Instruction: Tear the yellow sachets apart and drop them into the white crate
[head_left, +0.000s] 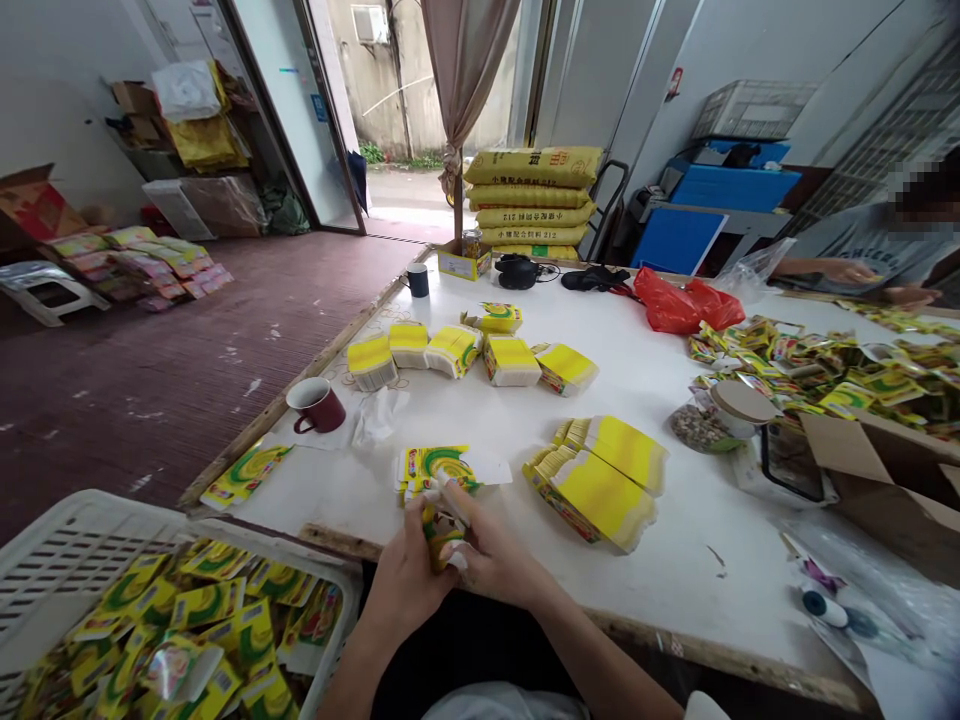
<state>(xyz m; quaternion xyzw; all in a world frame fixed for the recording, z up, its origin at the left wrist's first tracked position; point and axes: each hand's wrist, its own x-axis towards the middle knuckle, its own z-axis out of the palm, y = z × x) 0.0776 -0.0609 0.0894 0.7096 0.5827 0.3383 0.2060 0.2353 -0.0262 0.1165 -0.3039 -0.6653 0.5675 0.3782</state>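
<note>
My left hand (409, 575) and my right hand (484, 550) meet at the near edge of the white table (660, 530), both closed on a small yellow-green packet (435, 528) held between them. White tape wraps some fingertips of my right hand. Just beyond the hands lies a short stack of the same packets (435, 465) with a white flap. A fanned bundle of yellow packets (600, 480) rests to the right of my hands.
A white plastic crate (82, 560) full of packets stands at lower left. A red mug (319, 405), bundled packet stacks (450, 350), a jar (720, 415), a cardboard box (877, 470) and loose packets (825, 370) are on the table. Another person (877, 255) works at far right.
</note>
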